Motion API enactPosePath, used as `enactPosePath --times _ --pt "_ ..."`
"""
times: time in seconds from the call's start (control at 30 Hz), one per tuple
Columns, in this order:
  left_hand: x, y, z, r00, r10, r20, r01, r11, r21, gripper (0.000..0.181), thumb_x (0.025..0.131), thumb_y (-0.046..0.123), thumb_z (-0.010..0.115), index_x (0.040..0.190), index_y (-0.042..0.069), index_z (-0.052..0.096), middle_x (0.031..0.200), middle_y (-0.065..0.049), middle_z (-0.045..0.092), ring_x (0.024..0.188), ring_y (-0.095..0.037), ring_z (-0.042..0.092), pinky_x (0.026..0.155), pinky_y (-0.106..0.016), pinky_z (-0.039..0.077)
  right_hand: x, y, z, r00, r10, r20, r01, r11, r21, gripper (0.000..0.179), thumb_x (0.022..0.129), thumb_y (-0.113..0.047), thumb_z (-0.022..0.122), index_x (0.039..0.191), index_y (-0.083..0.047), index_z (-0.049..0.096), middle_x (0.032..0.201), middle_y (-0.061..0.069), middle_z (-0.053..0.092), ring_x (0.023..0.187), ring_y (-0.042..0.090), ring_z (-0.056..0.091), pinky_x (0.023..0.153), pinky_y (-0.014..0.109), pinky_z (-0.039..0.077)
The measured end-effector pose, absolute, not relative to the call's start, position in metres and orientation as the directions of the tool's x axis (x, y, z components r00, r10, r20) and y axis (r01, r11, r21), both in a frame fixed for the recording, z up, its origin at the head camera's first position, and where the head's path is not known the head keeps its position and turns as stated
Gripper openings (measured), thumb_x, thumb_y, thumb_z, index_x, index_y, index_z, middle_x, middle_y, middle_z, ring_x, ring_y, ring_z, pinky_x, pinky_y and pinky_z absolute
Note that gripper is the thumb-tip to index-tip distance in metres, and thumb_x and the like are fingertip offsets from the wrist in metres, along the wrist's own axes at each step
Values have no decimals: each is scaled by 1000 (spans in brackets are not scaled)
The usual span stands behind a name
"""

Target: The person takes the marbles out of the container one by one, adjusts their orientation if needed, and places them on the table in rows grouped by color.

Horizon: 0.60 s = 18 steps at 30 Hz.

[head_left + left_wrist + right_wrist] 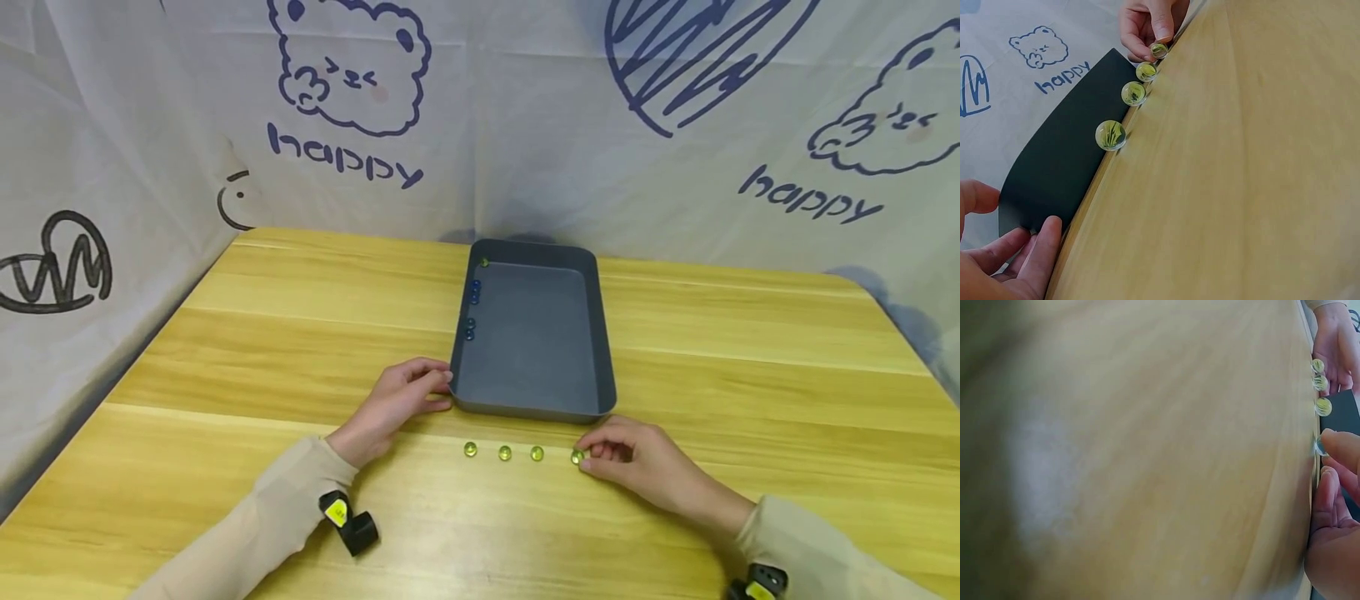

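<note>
My right hand (641,458) pinches a clear marble with a yellow-green swirl (577,457) between thumb and forefinger, down at the table. To its left, three similar marbles, the nearest of them (537,453), lie in a spaced row before the tray. My left hand (401,400) touches the near left corner of the dark grey rectangular tray (536,414); in the left wrist view its fingertips (1050,228) rest against the tray's outer wall. Several blue marbles (476,292) line the tray's left inner wall, and one yellow-green marble (484,262) sits in its far left corner.
The wood-grain table (300,333) extends on both sides of the tray. Behind it and to the left hangs a white cloth (525,167) with drawn bears, hearts and lettering. Each sleeve carries a black wrist camera, such as the left one (352,527).
</note>
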State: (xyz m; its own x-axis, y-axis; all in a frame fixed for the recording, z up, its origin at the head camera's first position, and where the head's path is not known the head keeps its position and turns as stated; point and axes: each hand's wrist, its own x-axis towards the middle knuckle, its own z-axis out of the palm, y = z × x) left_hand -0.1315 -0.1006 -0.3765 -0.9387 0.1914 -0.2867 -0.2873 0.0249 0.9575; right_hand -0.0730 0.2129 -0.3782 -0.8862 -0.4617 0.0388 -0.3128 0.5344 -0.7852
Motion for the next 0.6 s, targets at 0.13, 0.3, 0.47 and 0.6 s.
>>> enactPosePath --times 0.13,0.3,0.47,0.6 --pt "-131 -100 -376 -940 189 -284 -285 27 958 33 97 7 51 125 -11 54 120 -23 56 103 -24 59 88 -31 56 -73 213 -377 -887 -462 25 -300 534 -790 15 86 -16 74 99 -8 73 82 -4 57 73 7 53 60 21 49" --pt "-131 -100 -375 -941 187 -281 -282 25 959 33 97 6 51 124 -11 54 119 -23 56 101 -23 59 87 -31 56 -73 213 -377 -888 -459 22 -298 538 -788 17 85 -16 75 99 -7 73 82 -4 57 74 8 53 60 21 50" --pt "-131 -100 -375 -941 186 -284 -285 26 958 33 97 6 51 124 -11 54 118 -23 57 100 -22 60 87 -30 56 -73 212 -376 -892 -452 3 -283 552 -785 19 84 -17 76 99 -7 72 82 -3 56 73 8 52 60 21 50" --pt "-131 -100 -375 -940 184 -288 -287 31 957 33 97 7 51 124 -10 55 117 -22 57 98 -21 60 87 -30 56 -73 212 -375 -894 -448 -10 -270 558 -785 20 84 -17 77 100 -7 72 82 -3 56 72 8 52 59 21 50"
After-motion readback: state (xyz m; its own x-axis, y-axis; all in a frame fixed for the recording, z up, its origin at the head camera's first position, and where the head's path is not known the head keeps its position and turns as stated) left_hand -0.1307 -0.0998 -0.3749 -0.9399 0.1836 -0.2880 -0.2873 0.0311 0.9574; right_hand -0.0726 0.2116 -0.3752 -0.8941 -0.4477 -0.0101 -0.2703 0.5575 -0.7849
